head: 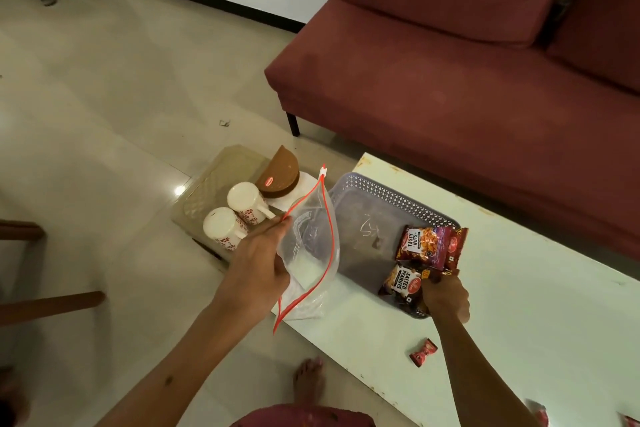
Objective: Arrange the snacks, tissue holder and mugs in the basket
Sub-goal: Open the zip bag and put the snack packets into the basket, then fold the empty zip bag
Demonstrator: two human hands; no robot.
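Both forearms are bare, with no sleeves, watch or rings. A reddish patterned garment (304, 416) shows below. One foot (308, 381) is bare.

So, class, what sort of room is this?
Probably a home living room: a red sofa, a low white table in front of it, and a tiled floor.

A red sofa (467, 62) stands behind the pale worktop (519, 305); a brown chair (45, 302) sits left on the tiled floor (104, 97).
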